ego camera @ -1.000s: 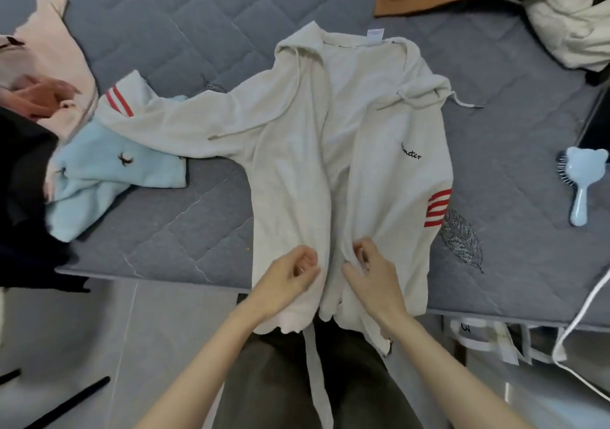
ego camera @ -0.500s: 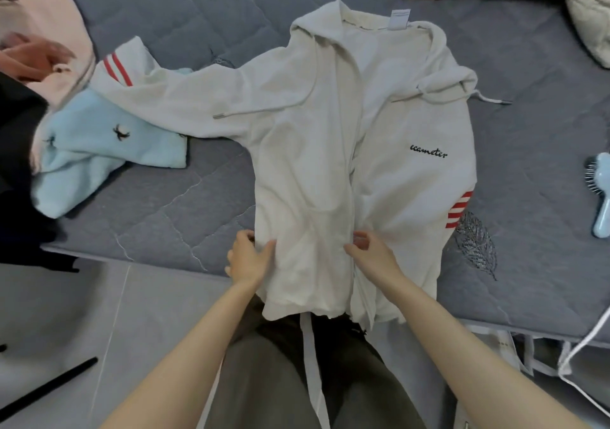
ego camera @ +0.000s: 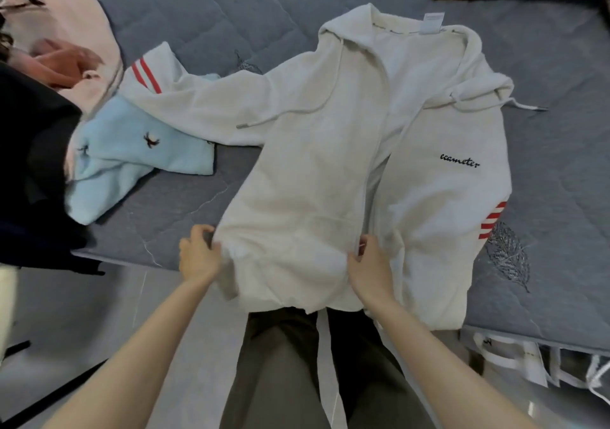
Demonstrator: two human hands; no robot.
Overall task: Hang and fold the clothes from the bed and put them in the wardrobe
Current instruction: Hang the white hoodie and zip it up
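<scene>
A second ago both hands sat close together at the front opening of the cream-white zip-up hooded sweatshirt [ego camera: 313, 164]. Since then the left hand [ego camera: 199, 257] has moved out to the outer side edge of the near front panel, while the right hand [ego camera: 371, 267] has stayed at the opening. The left fingers [ego camera: 203, 233] are curled round that side edge and the right fingers [ego camera: 364, 243] pinch the panel's inner edge, with the cloth stretched flat between them.

The sweatshirt lies front upward on the grey quilted bed [ego camera: 198, 197]. Its hood is far beyond the fingers and its hem hangs off the bed edge just below them.

Counted: one sweatshirt, two hands, two drawstrings, and two red stripes on the cuff of the outspread sleeve. Left of the left fingers, well apart, lies one light blue fleece garment [ego camera: 132, 151], and beyond it one pale pink garment [ego camera: 76, 32].
</scene>
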